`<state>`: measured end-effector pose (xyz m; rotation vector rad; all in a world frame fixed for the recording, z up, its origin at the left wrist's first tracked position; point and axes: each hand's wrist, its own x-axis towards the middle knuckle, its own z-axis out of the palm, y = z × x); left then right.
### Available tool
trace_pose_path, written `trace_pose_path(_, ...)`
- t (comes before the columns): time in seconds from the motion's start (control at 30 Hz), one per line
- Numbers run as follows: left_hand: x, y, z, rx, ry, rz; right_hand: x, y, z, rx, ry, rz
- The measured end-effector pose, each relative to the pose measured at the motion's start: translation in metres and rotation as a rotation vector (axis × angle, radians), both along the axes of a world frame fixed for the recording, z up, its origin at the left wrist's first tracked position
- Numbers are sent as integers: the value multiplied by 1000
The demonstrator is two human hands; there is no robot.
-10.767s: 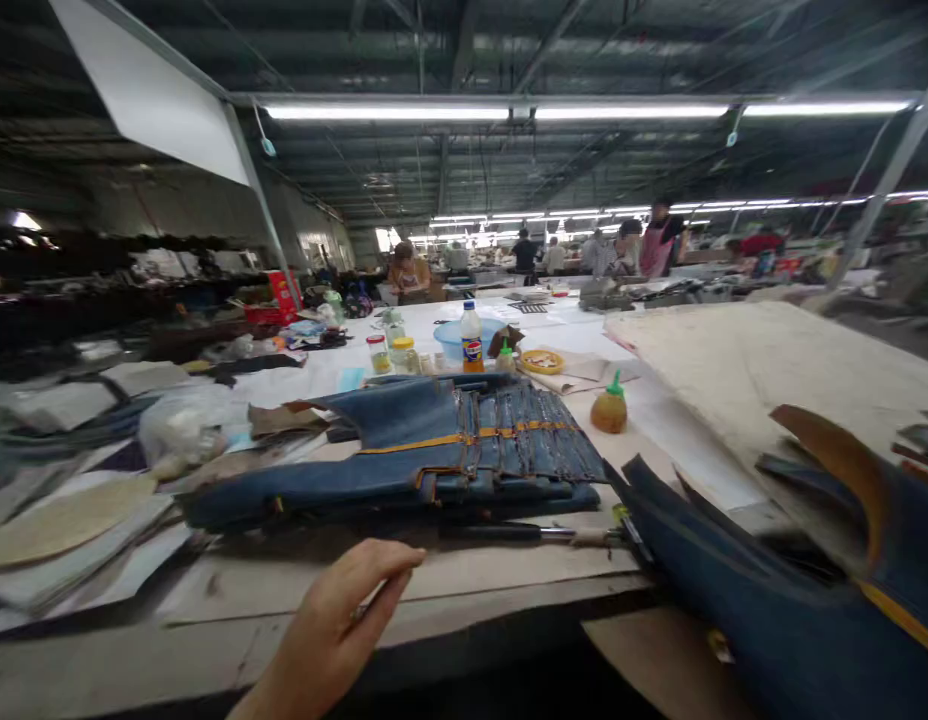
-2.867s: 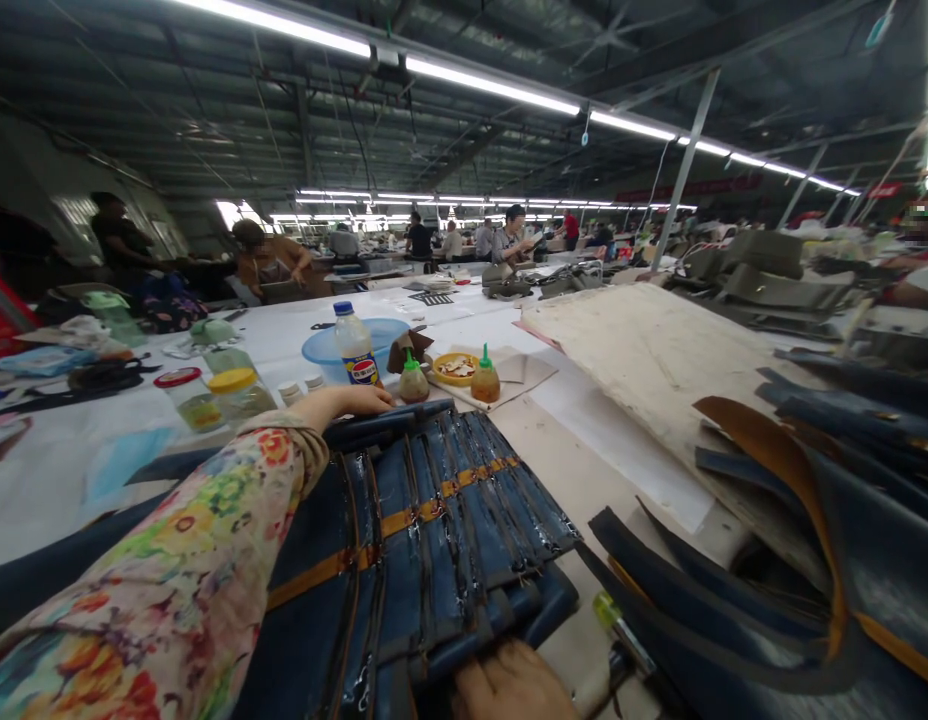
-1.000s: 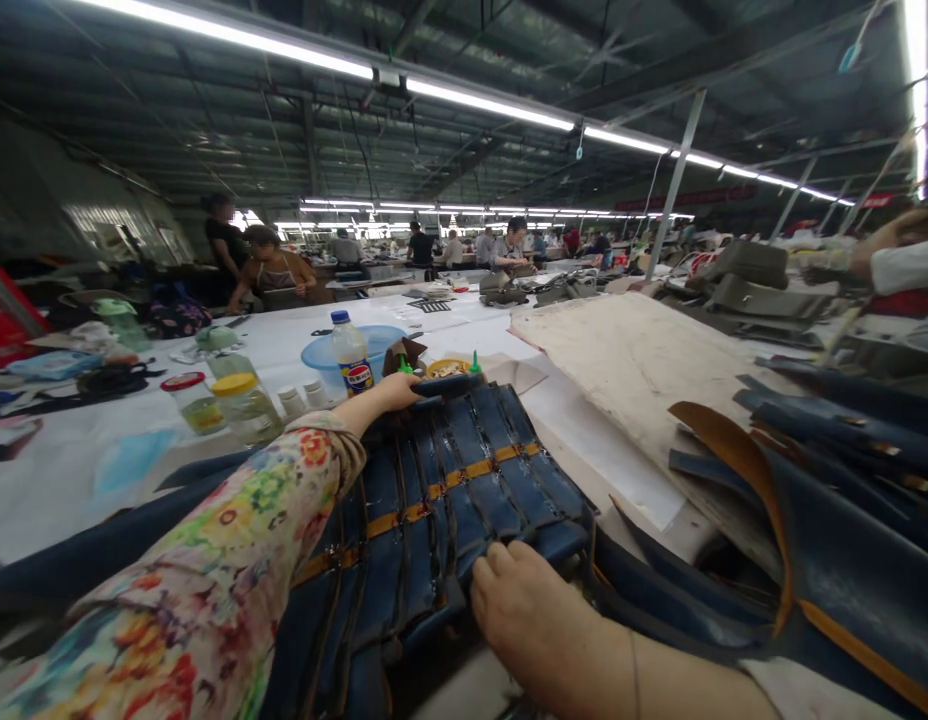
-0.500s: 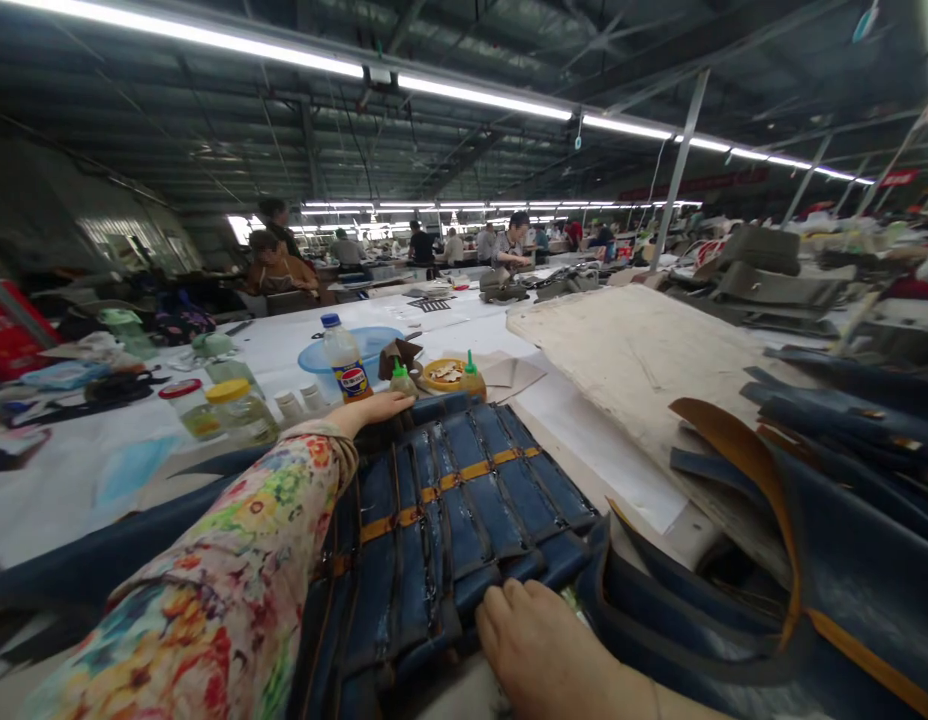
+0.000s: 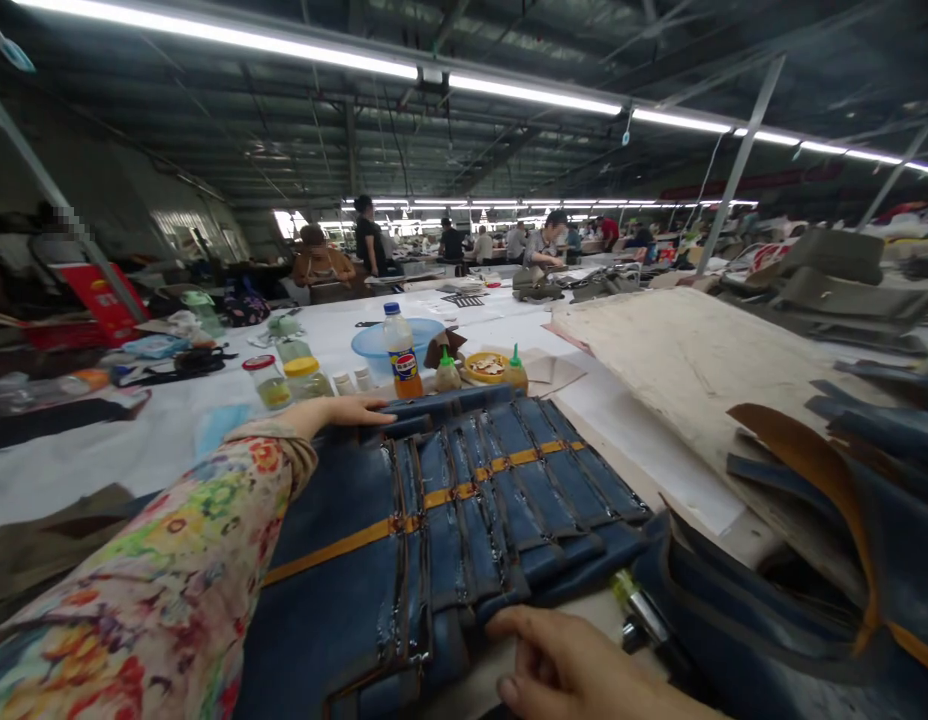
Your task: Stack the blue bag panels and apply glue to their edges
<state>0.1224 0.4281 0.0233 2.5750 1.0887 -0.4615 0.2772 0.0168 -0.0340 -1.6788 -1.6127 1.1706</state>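
Overlapping blue leather pieces (image 5: 471,520) lie in front of me, their grey edges stepped and shiny with a wet-looking coating, an orange-brown strip running across them. Fingers stretched out, my left hand (image 5: 351,410) rests open at their far edge. My right hand (image 5: 558,655) is at the near edge, fingers bent, with a gap between thumb and index finger and nothing visible in it. A wide blue panel (image 5: 321,610) lies uncovered on the left, partly behind my flowered sleeve. Right of my right hand lies a tool with a yellow-green and metallic end (image 5: 640,600).
Behind the pieces stand a drink bottle (image 5: 402,355), green-tipped squeeze bottles (image 5: 447,372), a yellow dish (image 5: 486,365), jars (image 5: 306,378) and a blue basin (image 5: 363,340). A pale board (image 5: 674,370) and curled blue leather (image 5: 779,620) lie right. Several people work beyond.
My left hand has moved left along the far edge, and the wide blue panel now lies exposed. My right hand's fingers have loosened from the near edge. The view has swung left.
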Motion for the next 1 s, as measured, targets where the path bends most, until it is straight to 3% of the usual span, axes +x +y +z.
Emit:
trace_pose_path(0.1,-10,2,3,-71,50,-28,-9,1,-5,-156,368,-144)
trace_pose_path(0.2,-13,6,4,-156,60,-40,-13,0,-3,-203,528,-244)
trace_pose_path(0.43,-37,11,8,-217,-120,76,-8,-4,6,-213,645,-314)
trace_pose_path(0.63,-65,0,9,-111,89,42,-19,-4,6,-223,728,-305)
trace_pose_path(0.8,-59,0,-6,7,164,16,-29,-3,9,-231,799,-371)
trace_pose_path(1.0,-49,4,-11,-29,184,33,-33,1,-6,-268,737,-371)
